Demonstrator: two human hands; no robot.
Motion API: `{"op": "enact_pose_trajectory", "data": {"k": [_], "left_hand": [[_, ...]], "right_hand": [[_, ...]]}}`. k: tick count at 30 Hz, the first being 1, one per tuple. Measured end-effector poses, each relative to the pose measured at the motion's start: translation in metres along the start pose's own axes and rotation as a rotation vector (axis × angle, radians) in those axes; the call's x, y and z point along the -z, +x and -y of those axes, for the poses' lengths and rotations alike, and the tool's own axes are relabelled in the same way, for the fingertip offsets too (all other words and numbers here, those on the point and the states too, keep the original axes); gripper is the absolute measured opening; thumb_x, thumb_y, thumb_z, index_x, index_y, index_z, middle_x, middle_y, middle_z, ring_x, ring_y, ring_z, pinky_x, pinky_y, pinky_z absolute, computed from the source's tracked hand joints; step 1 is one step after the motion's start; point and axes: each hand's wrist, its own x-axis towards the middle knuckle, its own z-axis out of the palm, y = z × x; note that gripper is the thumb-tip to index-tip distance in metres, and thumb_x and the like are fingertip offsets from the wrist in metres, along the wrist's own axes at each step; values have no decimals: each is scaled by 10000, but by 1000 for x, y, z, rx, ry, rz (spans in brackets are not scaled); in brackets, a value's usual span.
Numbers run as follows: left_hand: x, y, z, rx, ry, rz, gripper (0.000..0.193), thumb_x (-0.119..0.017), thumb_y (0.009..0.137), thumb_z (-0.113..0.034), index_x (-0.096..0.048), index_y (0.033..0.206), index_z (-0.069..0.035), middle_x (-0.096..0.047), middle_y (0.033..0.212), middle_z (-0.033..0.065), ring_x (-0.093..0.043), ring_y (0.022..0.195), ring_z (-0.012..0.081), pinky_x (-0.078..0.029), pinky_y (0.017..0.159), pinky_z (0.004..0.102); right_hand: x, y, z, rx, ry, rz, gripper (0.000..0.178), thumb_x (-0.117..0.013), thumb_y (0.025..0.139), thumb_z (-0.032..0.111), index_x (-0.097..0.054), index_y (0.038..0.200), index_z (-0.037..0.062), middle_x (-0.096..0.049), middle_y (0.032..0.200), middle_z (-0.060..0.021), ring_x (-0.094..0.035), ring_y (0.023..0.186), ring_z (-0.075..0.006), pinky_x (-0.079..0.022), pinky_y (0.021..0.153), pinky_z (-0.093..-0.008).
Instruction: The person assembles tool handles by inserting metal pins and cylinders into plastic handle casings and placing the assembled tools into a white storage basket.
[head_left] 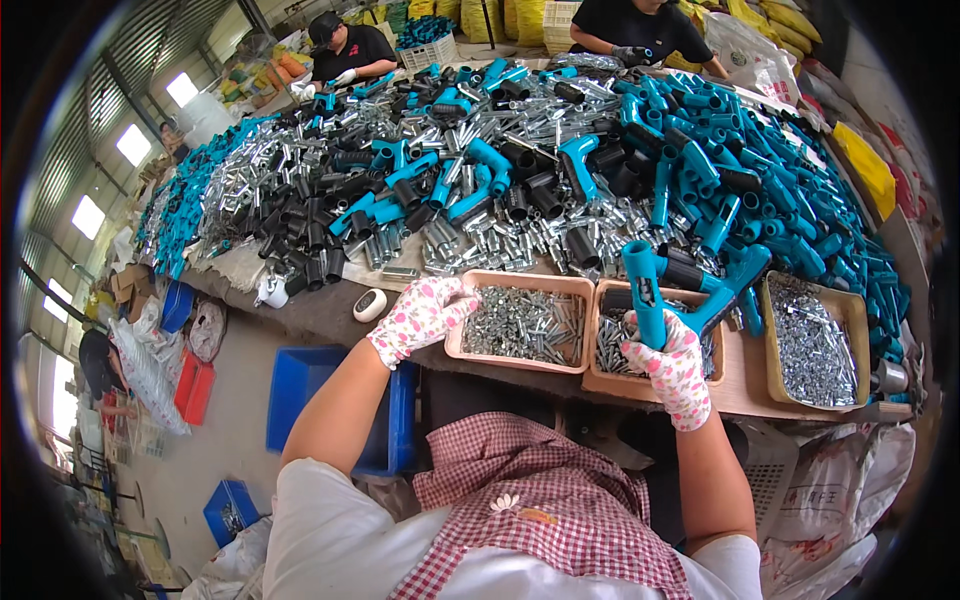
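My right hand (675, 368), in a white glove with a pink floral print, grips a teal plastic pistol-shaped tool housing (647, 295), its tube upright. A second teal housing (738, 285) slants out just beside that hand; whether the fingers hold it too is hidden. Under them sits a tan tray (625, 384) of small metal parts, partly covered. My left hand (425, 318), gloved alike, is at the left corner of a pink tray (515, 363) full of small screws (525, 320). Its fingers are curled together; anything pinched there is too small to make out.
A heap of teal housings (700, 150), black sleeves (300, 215) and shiny metal tubes (480, 240) covers the table. Another tray of screws (860, 340) stands at right. A round white object (370, 305) lies near the edge. Blue bins (285, 400) stand below. Two people work across the table.
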Motion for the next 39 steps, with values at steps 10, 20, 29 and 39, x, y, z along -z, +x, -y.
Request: {"op": "enact_pose_trajectory", "data": {"k": [10, 20, 29, 39], "left_hand": [[-21, -35, 3, 1, -320, -269, 144, -638, 881, -93, -688, 997, -24, -679, 941, 116, -656, 853, 224, -512, 761, 312], [-63, -51, -40, -118, -232, -406, 86, -643, 907, -76, -668, 932, 1, -674, 854, 84, -632, 779, 157, -507, 732, 296], [-104, -42, -81, -59, -397, -401, 132, -638, 938, -114, -665, 944, 15, -646, 779, 17, -574, 696, 85, -472, 655, 233], [-119, -72, -55, -98, -412, -479, 222, -614, 923, -23, -619, 1140, 22, -658, 1005, 68, -612, 853, 84, -502, 767, 221]], "right_hand": [[3, -3, 5, -6, -76, -32, 390, -737, 778, 88, -605, 1136, 5, -623, 925, -13, -585, 821, -93, -487, 709, -239], [-6, -2, -1, 277, -469, -81, 363, -750, 765, 215, -637, 1046, 15, -657, 876, -128, -646, 806, -231, -512, 743, -348], [5, -1, -11, 330, -539, -70, 303, -714, 777, 218, -652, 1013, 37, -689, 892, -156, -678, 858, -286, -521, 760, -365], [4, -7, -7, 354, -503, -75, 320, -707, 769, 227, -663, 1044, 69, -692, 923, -178, -669, 913, -332, -516, 802, -397]]}}
